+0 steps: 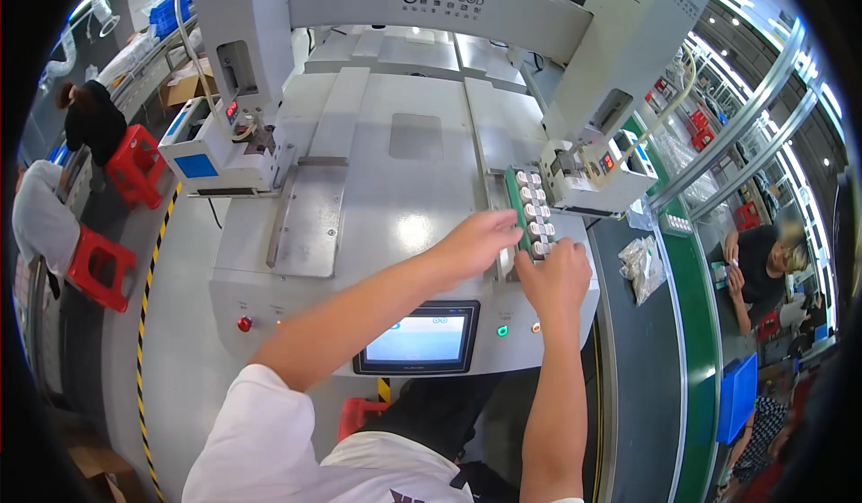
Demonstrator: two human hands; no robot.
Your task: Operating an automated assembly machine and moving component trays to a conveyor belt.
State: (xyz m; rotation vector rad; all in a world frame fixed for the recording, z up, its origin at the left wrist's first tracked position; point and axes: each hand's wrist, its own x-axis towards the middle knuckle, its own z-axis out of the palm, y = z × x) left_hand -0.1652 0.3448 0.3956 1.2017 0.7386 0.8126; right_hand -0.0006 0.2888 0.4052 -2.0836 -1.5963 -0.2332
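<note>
A long green tray point(514, 196) holds several white round parts point(535, 211) set in rows, at the right side of the white bench machine. By the tray's left edge is my left hand point(480, 244), its fingers stretched out and apart, the tips at the tray. My right hand point(557, 278) is at the tray's near end, thumb on the left side and curled fingers on the right, apparently gripping it. The hand itself hides part of that end.
A screwdriving head point(597, 175) hangs close to the tray's right; another head point(229, 153) stands at left. A touch screen point(417, 339) and a red button point(244, 323) are in front. To the right runs a conveyor point(642, 359) with a clear bag point(642, 268) of parts.
</note>
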